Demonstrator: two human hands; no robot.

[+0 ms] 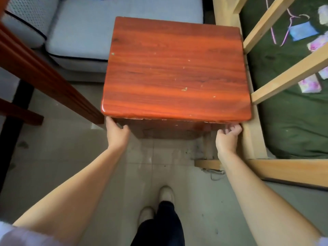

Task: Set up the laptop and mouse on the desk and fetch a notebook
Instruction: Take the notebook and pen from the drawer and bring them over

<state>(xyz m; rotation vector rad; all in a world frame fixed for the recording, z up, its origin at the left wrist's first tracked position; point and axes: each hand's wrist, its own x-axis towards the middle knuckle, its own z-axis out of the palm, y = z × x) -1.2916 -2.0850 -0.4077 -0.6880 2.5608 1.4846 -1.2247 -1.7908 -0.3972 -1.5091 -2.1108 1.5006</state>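
Observation:
A small red-brown wooden desk [174, 68] stands in front of me, its glossy top bare. My left hand [116, 131] grips under the near left corner of the top. At the near right corner my right hand [228, 137] curls under the edge, fingers bent upward against it. No laptop, mouse or notebook is in view.
A grey sofa [79, 32] sits behind the desk on the left. A dark red wooden frame [44, 73] slants along the left. A pale wooden bed frame [252, 139] with a green mattress [291, 121] crowds the desk's right side. Tiled floor and my feet [159, 201] lie below.

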